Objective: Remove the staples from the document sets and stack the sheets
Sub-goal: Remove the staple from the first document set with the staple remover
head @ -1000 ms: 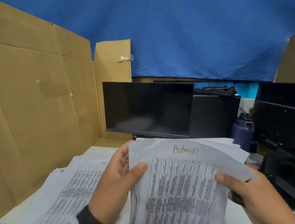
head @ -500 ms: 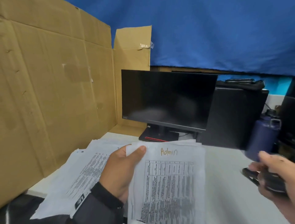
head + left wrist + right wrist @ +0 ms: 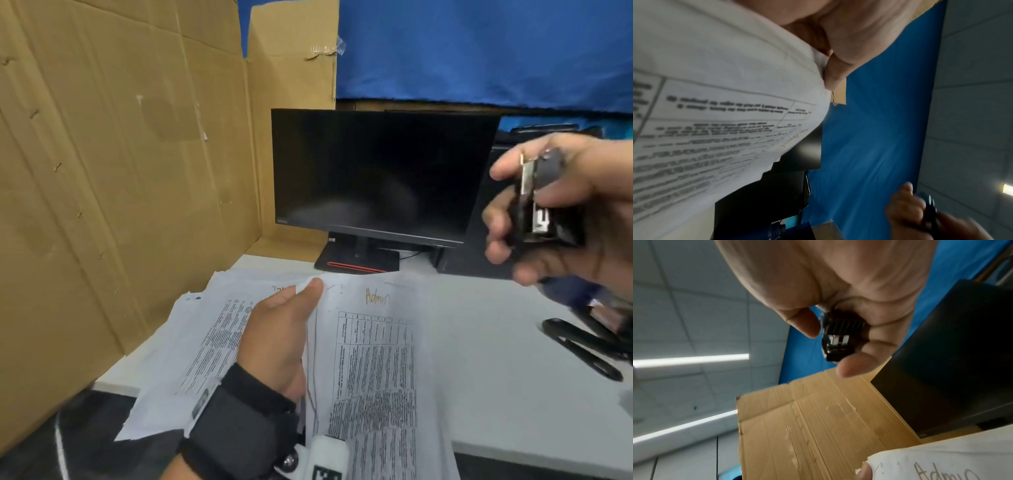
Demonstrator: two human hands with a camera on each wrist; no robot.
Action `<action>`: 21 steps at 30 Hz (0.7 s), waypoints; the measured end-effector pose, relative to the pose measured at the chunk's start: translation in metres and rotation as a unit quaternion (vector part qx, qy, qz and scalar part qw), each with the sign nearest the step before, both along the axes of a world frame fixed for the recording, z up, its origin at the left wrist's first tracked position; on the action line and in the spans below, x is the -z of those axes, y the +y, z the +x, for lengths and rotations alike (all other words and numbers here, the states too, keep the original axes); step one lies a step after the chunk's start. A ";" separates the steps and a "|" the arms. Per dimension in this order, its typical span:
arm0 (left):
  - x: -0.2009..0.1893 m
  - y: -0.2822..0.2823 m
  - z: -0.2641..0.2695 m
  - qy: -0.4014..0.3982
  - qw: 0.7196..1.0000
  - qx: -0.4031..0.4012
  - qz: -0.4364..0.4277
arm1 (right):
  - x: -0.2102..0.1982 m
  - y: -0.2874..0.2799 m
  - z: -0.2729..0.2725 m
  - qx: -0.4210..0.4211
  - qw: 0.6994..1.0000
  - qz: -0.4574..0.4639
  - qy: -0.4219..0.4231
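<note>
Left hand (image 3: 277, 339) pinches the "Admin" document set (image 3: 373, 370) above the white desk (image 3: 496, 359); right hand (image 3: 561, 212), raised beside the dark monitor (image 3: 376, 171), clutches a black staple remover (image 3: 539, 202). Only the wrist views show ceiling lights (image 3: 692, 360).

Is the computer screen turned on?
No, the monitor behind the papers is completely black, with nothing lit on its screen.

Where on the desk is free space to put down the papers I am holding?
The bare desk lies between the Admin document set and the black tool at the right edge, in front of the monitor. The left side is crowded: a loose paper pile runs to the cardboard wall.
</note>
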State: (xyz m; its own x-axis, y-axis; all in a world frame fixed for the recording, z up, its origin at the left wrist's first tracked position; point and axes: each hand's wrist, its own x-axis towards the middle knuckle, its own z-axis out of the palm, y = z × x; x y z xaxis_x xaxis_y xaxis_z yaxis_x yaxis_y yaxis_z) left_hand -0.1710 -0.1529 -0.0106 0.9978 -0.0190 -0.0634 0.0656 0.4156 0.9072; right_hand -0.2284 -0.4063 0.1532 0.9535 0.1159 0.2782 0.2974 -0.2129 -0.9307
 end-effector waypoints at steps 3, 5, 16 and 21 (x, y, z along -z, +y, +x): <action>0.000 -0.002 0.001 -0.007 1.000 0.004 -0.002 | -0.024 0.032 0.017 -0.026 0.997 -0.079 -0.003; 0.000 -0.002 0.000 -0.011 1.000 0.010 -0.005 | -0.028 0.053 0.025 -0.022 0.987 -0.159 -0.002; 0.016 -0.019 0.005 0.004 0.999 0.031 0.003 | 0.113 0.060 0.000 0.043 0.968 -0.241 -0.055; 0.026 -0.056 -0.010 -0.006 0.996 0.088 0.008 | 0.166 0.030 -0.005 0.090 0.973 -0.208 -0.053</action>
State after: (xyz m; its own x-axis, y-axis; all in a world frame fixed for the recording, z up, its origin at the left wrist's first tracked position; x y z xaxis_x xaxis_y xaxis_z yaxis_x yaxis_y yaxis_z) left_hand -0.1812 -0.2088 -0.0363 0.9797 -0.1931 -0.0537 0.1258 0.3843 0.9146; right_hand -0.2335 -0.3758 -0.0126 0.9374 0.0740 0.3404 0.3101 -0.6222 -0.7188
